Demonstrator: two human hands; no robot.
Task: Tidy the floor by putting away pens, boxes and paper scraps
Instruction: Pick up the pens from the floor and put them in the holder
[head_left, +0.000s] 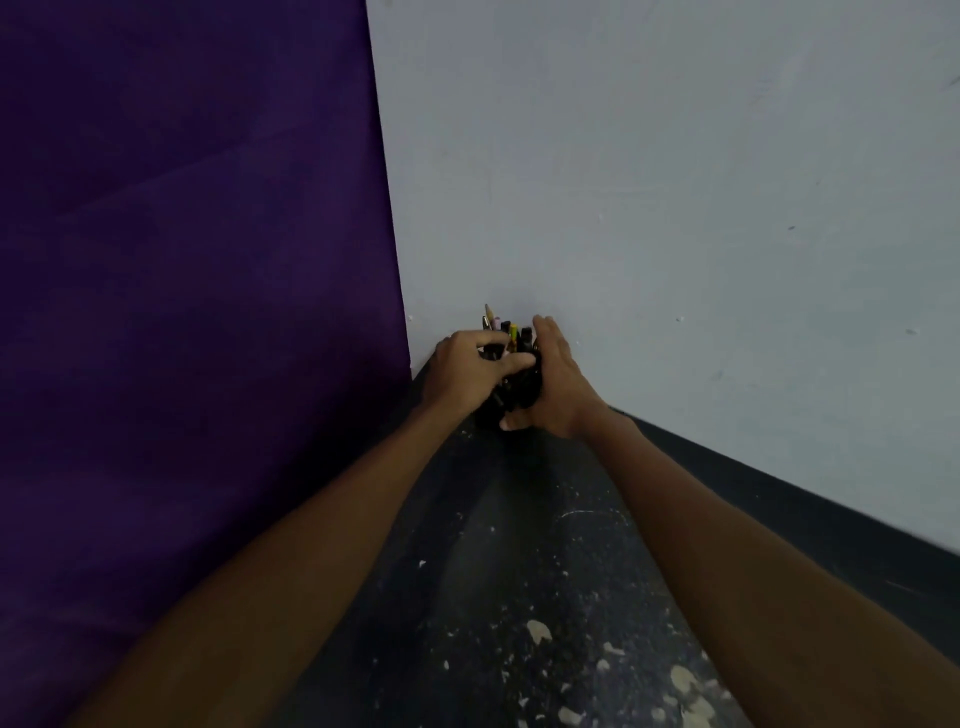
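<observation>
A black holder (519, 387) is being gripped between both hands. The left hand (465, 371) is being curled over the holder's top and left side, its fingers (511, 361) wrapped across the front of the rim. The right hand (556, 384) is being cupped round the holder's right side, with the thumb tucked under its base. Pens (500, 326) (a pencil tip, a pink one and a yellow one can be made out) are being kept upright inside the holder, sticking out above it. A grey wall (675, 182) is being shown just behind the holder, a purple cloth (182, 260) to its left and a dark speckled floor (519, 597) below it. Whether the holder is being rested on the floor cannot be told.
</observation>
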